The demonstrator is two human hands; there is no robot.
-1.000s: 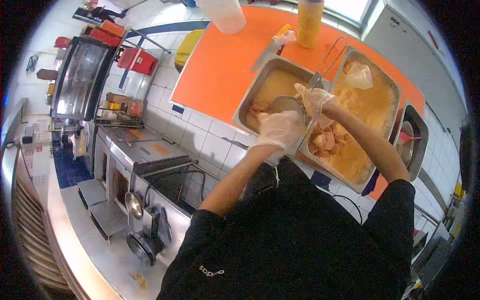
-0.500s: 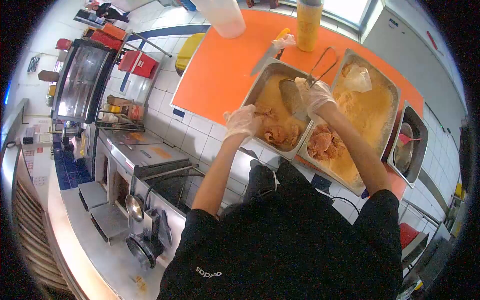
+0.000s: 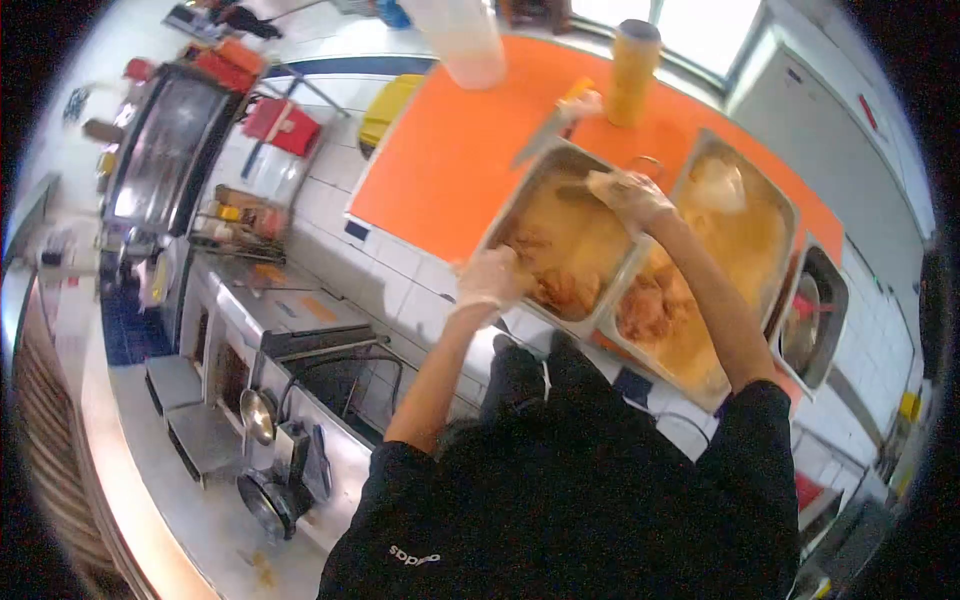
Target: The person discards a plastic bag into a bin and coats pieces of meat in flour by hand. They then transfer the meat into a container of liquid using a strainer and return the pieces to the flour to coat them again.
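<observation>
My right hand (image 3: 632,200), in a clear plastic glove, is closed around a wire-handled tool, in the earlier frame a mesh strainer, over the far part of the left metal pan (image 3: 487,243). A dark part of the strainer (image 3: 572,190) shows beside the fingers; the rest is blurred. That pan contains yellowish-orange liquid with pieces of raw meat (image 3: 560,290) at its near end. My gloved left hand (image 3: 492,278) is at the pan's left rim, close to the meat, its fingers smeared by motion. Right of it, a larger pan (image 3: 790,215) holds orange-yellow breading and a heap of meat (image 3: 648,305).
On the orange table (image 3: 430,170) stand a yellow bottle (image 3: 633,75) and a whitish container (image 3: 465,45). A knife (image 3: 540,138) lies behind the left pan. At the right is a smaller metal pan (image 3: 828,310) with a bowl. Metal fryer equipment (image 3: 280,310) stands to the left.
My right hand has brought the strainer up and back toward the pan's far side. My left hand has shifted slightly downward in view. The whole view has tilted a little.
</observation>
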